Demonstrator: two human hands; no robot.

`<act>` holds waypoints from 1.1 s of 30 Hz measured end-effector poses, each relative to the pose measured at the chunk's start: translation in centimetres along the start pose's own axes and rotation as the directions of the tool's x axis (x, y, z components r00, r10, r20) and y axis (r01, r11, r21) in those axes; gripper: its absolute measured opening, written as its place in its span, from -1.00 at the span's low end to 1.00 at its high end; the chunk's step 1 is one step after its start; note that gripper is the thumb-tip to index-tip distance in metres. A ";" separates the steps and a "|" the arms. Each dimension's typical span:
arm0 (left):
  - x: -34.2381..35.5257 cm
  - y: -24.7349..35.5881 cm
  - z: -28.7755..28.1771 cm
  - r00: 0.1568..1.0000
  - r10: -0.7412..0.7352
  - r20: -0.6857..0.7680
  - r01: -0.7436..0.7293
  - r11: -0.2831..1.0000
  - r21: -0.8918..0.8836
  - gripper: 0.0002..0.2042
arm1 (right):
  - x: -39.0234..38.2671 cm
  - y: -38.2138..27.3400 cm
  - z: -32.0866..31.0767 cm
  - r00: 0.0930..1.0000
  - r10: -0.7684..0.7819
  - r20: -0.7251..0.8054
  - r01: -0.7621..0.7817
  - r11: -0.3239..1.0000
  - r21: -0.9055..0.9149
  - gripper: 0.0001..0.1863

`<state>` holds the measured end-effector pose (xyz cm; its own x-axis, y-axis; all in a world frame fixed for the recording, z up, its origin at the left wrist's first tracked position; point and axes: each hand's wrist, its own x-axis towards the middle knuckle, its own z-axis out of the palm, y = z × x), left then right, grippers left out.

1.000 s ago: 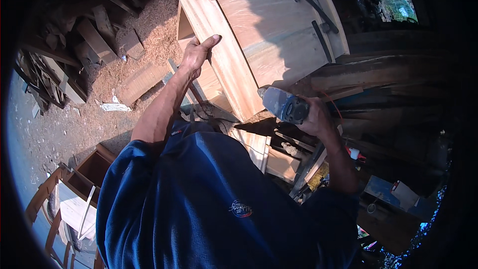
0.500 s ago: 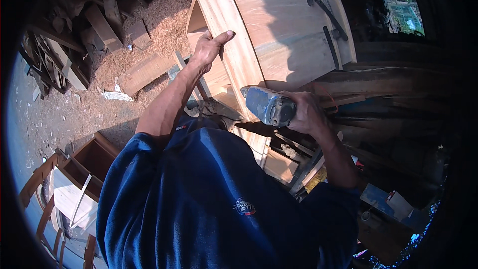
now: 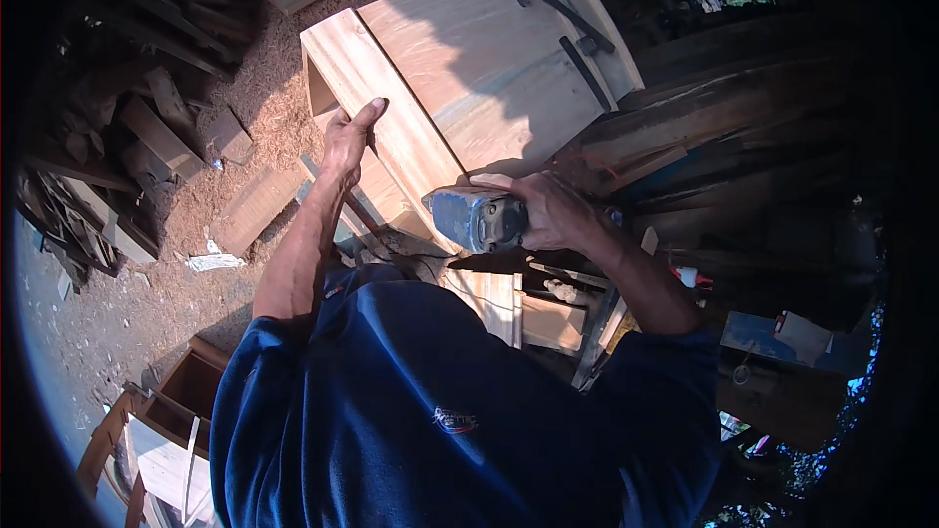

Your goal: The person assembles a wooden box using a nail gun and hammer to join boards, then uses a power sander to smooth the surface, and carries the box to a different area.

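Note:
A pale wooden cabinet with a broad panel [image 3: 499,108] and an edge board [image 3: 381,103] lies tilted before me. My left hand [image 3: 350,142] is closed around the board's left edge, thumb on top. My right hand [image 3: 543,210] grips a scuffed blue power tool [image 3: 460,220] with a dark end cap; its nose rests at or just above the board's lower part, and the exact contact is hidden. A black hammer [image 3: 558,10] and a dark bar [image 3: 585,73] lie along the panel's far right part.
Offcuts [image 3: 156,132] and a loose plank [image 3: 256,205] lie on the shaving-strewn floor at left. Rough dark boards [image 3: 704,127] are stacked at right. Small boxes [image 3: 196,386] stand at lower left, pale pieces [image 3: 479,298] below the cabinet, and a blue metal item [image 3: 748,332] at lower right.
My right hand has carried the tool leftward across the board's lower part. My left hand keeps its grip. The cabinet and surroundings sit further left in the view.

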<state>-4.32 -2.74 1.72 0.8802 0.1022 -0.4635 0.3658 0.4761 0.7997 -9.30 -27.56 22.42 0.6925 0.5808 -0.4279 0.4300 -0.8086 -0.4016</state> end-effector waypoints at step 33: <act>-4.8 0.4 8.9 0.572 0.086 0.816 -0.699 -0.469 0.539 -0.25 | -13.0 9.7 16.1 0.506 0.627 -0.592 -0.016 0.693 0.721 -0.15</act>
<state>-5.66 -10.79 7.68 0.7813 -0.6135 0.1151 -0.6241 -0.7659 0.1545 -23.43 -41.42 11.04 0.9629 -0.2695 0.0111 -0.1307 -0.5021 -0.8549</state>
